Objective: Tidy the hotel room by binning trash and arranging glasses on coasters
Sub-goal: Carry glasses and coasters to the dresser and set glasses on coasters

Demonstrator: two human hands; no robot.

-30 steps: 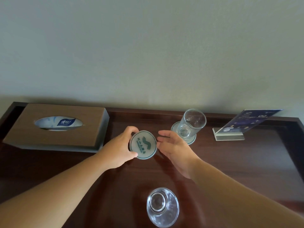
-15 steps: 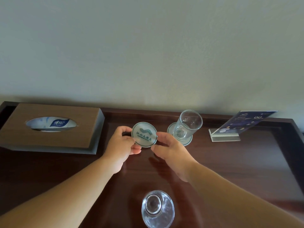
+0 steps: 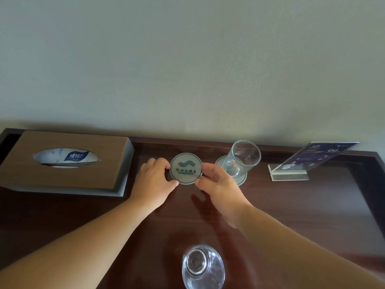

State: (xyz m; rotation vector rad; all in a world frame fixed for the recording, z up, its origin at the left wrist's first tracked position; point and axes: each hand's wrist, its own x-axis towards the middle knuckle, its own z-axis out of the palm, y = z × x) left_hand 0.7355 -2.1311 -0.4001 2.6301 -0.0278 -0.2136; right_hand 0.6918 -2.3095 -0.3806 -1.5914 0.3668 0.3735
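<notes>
Free coaster (image 3: 186, 168): logo up, pinched at its rim from both sides above the tabletop (image 3: 312, 205).
Left hand (image 3: 153, 182): fingers and thumb clasp the free coaster's left edge.
Right hand (image 3: 218, 188): fingers clasp its right edge.
Seated glass (image 3: 241, 158): just right of the free coaster.
Loose glass (image 3: 203, 266): well apart from the free coaster, straight back toward the person, between the forearms.
Coming move: probably a reach back; the right hand looks slightly nearer.

round pale coaster with green rim (image 3: 186, 168): green wave logo, five green Chinese characters, Latin line beneath too small to read | white tissue pack (image 3: 62, 155) in brown wooden tissue box (image 3: 100, 174): blue label, white characters, apparently 心相印 | slanted dark-blue card in clear acrylic stand (image 3: 312, 158): white "99", remaining print illegible
</notes>
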